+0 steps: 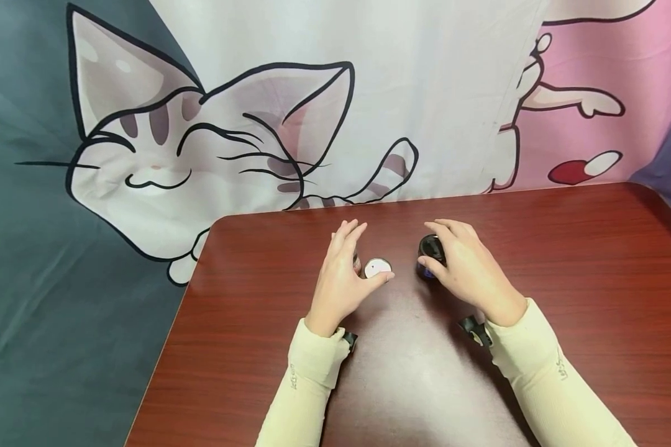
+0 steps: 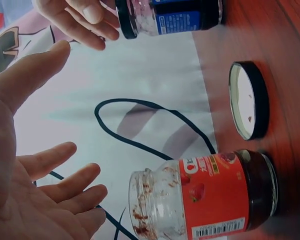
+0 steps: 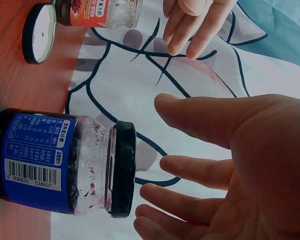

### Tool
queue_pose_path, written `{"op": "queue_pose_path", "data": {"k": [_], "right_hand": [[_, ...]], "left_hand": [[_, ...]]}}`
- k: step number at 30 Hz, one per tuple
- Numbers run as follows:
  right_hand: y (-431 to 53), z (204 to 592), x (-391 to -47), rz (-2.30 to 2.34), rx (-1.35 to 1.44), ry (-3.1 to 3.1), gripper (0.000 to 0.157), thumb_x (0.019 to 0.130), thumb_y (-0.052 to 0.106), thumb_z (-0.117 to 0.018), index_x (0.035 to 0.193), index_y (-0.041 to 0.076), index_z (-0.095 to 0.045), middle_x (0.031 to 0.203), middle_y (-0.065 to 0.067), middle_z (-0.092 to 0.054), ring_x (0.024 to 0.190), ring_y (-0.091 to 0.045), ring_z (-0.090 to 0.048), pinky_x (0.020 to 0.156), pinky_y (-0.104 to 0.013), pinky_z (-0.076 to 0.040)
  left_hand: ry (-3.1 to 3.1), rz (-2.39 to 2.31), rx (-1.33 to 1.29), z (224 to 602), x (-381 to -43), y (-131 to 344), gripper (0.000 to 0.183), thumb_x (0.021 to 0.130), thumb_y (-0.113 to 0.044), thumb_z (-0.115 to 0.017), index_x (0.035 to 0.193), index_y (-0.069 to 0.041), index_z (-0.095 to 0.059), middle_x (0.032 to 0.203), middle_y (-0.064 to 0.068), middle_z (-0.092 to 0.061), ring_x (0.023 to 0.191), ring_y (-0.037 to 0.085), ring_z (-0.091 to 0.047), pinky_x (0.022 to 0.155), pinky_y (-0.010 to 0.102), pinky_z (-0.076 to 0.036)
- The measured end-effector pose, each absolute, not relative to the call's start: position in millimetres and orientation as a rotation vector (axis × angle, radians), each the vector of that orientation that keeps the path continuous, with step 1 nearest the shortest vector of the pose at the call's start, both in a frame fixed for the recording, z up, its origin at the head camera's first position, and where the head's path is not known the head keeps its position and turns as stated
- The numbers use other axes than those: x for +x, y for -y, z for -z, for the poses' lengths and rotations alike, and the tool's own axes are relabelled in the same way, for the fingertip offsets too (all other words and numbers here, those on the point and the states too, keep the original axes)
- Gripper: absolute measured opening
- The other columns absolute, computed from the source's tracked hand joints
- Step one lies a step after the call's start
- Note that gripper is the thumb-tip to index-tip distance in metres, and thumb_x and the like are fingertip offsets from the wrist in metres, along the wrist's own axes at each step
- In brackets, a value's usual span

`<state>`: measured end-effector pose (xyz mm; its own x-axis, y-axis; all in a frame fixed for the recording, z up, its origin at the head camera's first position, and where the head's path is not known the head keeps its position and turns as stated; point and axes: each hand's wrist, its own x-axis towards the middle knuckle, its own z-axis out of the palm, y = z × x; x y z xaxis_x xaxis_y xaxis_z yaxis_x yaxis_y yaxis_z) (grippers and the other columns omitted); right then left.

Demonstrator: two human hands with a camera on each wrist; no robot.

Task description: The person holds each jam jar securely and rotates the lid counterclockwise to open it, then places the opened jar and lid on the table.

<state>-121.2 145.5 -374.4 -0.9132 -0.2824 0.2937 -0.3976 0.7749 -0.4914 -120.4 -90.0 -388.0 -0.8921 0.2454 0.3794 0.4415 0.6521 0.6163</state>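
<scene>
My left hand (image 1: pixel 340 279) hovers with spread fingers beside an uncapped glass jam jar with a red label (image 2: pixel 215 195); the left wrist view shows a gap between them. Red smears cling inside the jar's clear neck, with dark contents at its bottom. Next to it on the table lies a black lid (image 2: pixel 250 100), its white inside facing up. A glass jar with a blue label (image 3: pixel 40 160) stands to the right, wearing its black lid (image 3: pixel 122 170). Around that jar's top, without gripping it, is my right hand (image 1: pixel 472 270), fingers apart.
Both jars stand on a reddish-brown wooden table (image 1: pixel 246 347). Behind the table's far edge hangs a cloth printed with a cartoon cat (image 1: pixel 156 149). Small dark devices are strapped at both wrists, beneath cream sleeves (image 1: pixel 315 360).
</scene>
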Motion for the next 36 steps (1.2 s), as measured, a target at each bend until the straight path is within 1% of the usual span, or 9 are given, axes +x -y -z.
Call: {"op": "queue_pose_path", "data": {"k": [1,2,4,6,8,10,11,27,36], "right_hand": [[-146,375,-121,-0.833,0.536,2.767,0.057,0.089,0.015,-0.075,0.137,-0.006,-0.053,0.138,-0.029,-0.051,0.13,-0.048,-0.041,0.108,-0.058,-0.033],[-146,375,-121,-0.832,0.535,2.77,0.057,0.089,0.015,-0.075,0.137,-0.006,-0.053,0.138,-0.029,-0.051,0.13,-0.048,-0.041,0.108,-0.058,-0.033],[-146,375,-121,-0.832,0.53,2.778,0.057,0.089,0.015,-0.075,0.137,-0.006,-0.053,0.138,-0.029,-0.05,0.13,-0.048,-0.041,0.108,-0.058,-0.033],[-147,374,-121,-0.834,0.523,2.787,0.057,0.089,0.015,-0.075,0.137,-0.006,-0.052,0.138,-0.029,-0.05,0.13,-0.048,-0.041,0.108,-0.058,-0.033],[-147,374,-121,-0.834,0.519,2.796,0.058,0.09,0.016,-0.075,0.138,-0.006,-0.052,0.139,-0.029,-0.049,0.131,-0.048,-0.041,0.108,-0.059,-0.033],[-148,373,-121,-0.837,0.514,2.798,0.058,0.09,0.016,-0.075,0.138,-0.006,-0.052,0.139,-0.03,-0.049,0.131,-0.048,-0.041,0.108,-0.059,-0.033],[-148,373,-121,-0.837,0.513,2.799,0.058,0.09,0.016,-0.075,0.138,-0.006,-0.052,0.139,-0.03,-0.049,0.131,-0.048,-0.041,0.108,-0.059,-0.033],[-148,374,-123,-0.822,0.528,2.82,0.059,0.09,0.016,-0.075,0.138,-0.007,-0.051,0.138,-0.031,-0.049,0.129,-0.05,-0.042,0.107,-0.06,-0.033],[-148,376,-123,-0.822,0.525,2.826,0.059,0.089,0.016,-0.075,0.138,-0.008,-0.051,0.137,-0.031,-0.049,0.129,-0.05,-0.042,0.107,-0.06,-0.034]], "left_hand": [[2.614,1.08,-0.551,388,-120,89,0.091,0.073,-0.033,-0.091,0.149,-0.008,-0.046,0.157,0.011,-0.037,0.122,0.026,-0.055,0.117,0.035,-0.029],[2.619,1.082,-0.548,387,-120,88,0.091,0.074,-0.033,-0.091,0.149,-0.008,-0.046,0.158,0.011,-0.036,0.11,0.026,-0.059,0.111,0.034,-0.037],[2.631,1.087,-0.537,386,-120,86,0.09,0.074,-0.034,-0.09,0.149,-0.01,-0.046,0.158,0.009,-0.036,0.092,0.025,-0.061,0.096,0.034,-0.048],[2.638,1.08,-0.532,385,-120,84,0.09,0.074,-0.034,-0.09,0.15,-0.011,-0.046,0.157,0.009,-0.037,0.11,0.025,-0.059,0.09,0.037,-0.05],[2.632,1.071,-0.543,385,-121,82,0.09,0.074,-0.033,-0.09,0.149,-0.01,-0.046,0.156,0.009,-0.039,0.121,0.024,-0.056,0.1,0.043,-0.046],[2.63,1.059,-0.556,384,-121,80,0.089,0.075,-0.033,-0.09,0.149,-0.01,-0.047,0.155,0.009,-0.042,0.141,0.025,-0.04,0.11,0.046,-0.038],[2.628,1.051,-0.563,384,-121,79,0.089,0.075,-0.033,-0.09,0.149,-0.01,-0.047,0.154,0.009,-0.043,0.146,0.025,-0.033,0.114,0.048,-0.033],[2.681,1.082,-0.589,388,-122,67,0.086,0.078,-0.032,-0.087,0.15,-0.011,-0.045,0.153,0.008,-0.046,0.147,0.022,-0.032,0.115,0.046,-0.032],[2.718,1.031,-0.573,393,-123,58,0.085,0.079,-0.033,-0.087,0.15,-0.009,-0.045,0.149,0.01,-0.05,0.143,0.022,-0.039,0.114,0.041,-0.035]]}}
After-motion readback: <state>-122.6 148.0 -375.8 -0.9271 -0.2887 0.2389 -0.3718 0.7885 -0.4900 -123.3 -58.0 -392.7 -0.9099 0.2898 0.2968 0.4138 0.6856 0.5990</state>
